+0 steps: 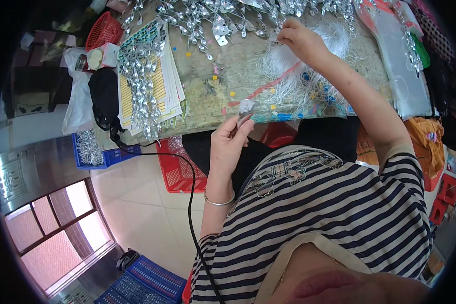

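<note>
Near the table's front edge, my left hand (pixel 226 147) is closed, its thumb and fingers pinching a small silvery flat piece (pixel 246 107). My right hand (pixel 304 44) reaches to the far side of the table, fingers curled together beside the hanging strings of silver faceted beads (pixel 223 25). Whatever lies between those fingertips is too small to make out. Below that hand spreads a loose tangle of white thread (pixel 296 76), with a pinkish-red strip (pixel 273 81) across it.
The worn table (pixel 197 81) carries paper sheets (pixel 173 83) under more silver bead strings (pixel 139 86) at left. A black bag (pixel 104 96) sits at its left edge. Clear plastic (pixel 403 86) covers the right side. A black cable (pixel 191 202) hangs beside my left arm. A red basket (pixel 175 169) stands below.
</note>
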The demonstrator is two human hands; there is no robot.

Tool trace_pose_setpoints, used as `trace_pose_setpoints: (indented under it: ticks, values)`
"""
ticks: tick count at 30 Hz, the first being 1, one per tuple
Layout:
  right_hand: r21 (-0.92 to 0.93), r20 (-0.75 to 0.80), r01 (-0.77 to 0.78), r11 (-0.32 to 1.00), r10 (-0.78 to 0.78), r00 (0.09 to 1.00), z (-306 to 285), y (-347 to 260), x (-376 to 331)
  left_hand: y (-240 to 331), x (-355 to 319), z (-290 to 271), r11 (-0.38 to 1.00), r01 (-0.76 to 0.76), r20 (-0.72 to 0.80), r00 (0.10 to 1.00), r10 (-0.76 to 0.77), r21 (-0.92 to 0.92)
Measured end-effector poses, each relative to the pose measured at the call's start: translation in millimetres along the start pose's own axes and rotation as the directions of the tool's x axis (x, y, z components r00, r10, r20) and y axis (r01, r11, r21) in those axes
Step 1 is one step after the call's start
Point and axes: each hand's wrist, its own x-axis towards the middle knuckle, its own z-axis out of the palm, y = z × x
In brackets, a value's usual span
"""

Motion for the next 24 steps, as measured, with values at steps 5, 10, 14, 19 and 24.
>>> trace_pose_setpoints:
  ticks: [5,10,14,19,24]
  values:
    - [0.348,-0.014,-0.024,0.937,0.030,0.999,-25.2,-4.3,-8.4,-1.8,-0.6,1.1,0.999,0.042,-0.019,0.999,-0.042,-0.006]
    - [0.565,0.046,-0.113,0.817,0.106,0.993,-52.5,-29.7,-33.3,3.8,2.7,3.0,0.997,-0.041,-0.021,0.999,0.043,0.057]
    - [0.532,0.078,0.007,0.847,-0.057,0.995,-56.2,-74.9,-57.2,20.6,9.8,34.1,0.970,-0.231,-0.057,0.972,0.227,-0.078]
    - [0.530,0.018,0.074,0.845,-0.098,0.995,-60.7,-108.2,-71.4,34.4,7.6,43.4,0.998,0.030,0.015,0.999,-0.031,0.048]
    - [0.593,0.068,-0.049,0.804,0.011,0.998,-67.7,-85.3,-71.8,35.3,1.9,19.4,0.998,0.064,-0.052,0.997,-0.064,-0.001]
